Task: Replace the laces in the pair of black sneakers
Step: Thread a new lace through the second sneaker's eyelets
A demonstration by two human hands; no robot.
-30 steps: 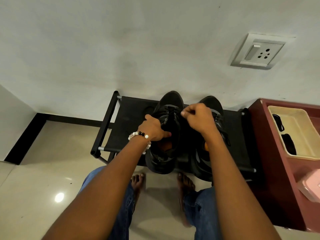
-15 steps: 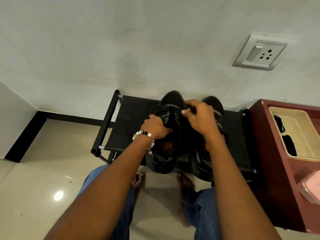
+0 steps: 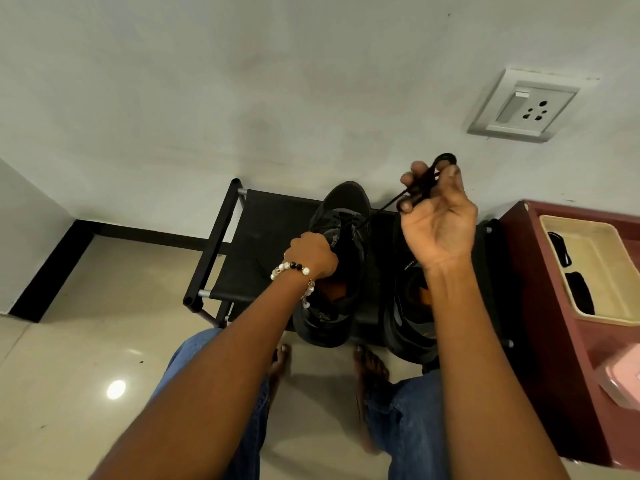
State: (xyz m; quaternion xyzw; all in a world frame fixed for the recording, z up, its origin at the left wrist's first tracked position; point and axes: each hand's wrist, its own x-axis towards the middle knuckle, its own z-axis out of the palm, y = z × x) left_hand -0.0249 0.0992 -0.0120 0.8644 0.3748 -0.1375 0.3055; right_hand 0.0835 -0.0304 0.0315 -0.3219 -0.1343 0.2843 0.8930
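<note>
Two black sneakers stand side by side on a low black rack (image 3: pixel 263 237) against the wall. My left hand (image 3: pixel 313 252), a bead bracelet on its wrist, grips the collar of the left sneaker (image 3: pixel 341 216) and holds it down. My right hand (image 3: pixel 438 216) is raised above the right sneaker (image 3: pixel 408 327), palm toward me. Its fingers pinch a black lace (image 3: pixel 427 180), which loops over the fingertips and runs taut down to the left sneaker's eyelets.
A maroon cabinet (image 3: pixel 550 306) stands right of the rack, with a cream tray (image 3: pixel 602 258) holding black laces and a pink box (image 3: pixel 623 379) on top. A wall socket (image 3: pixel 523 107) sits above. My bare feet and jeans are on the tiled floor (image 3: pixel 86 358) below the rack.
My right hand has risen up and to the right from the left sneaker's tongue, drawing the black lace out with it. My left hand stays on the sneaker.
</note>
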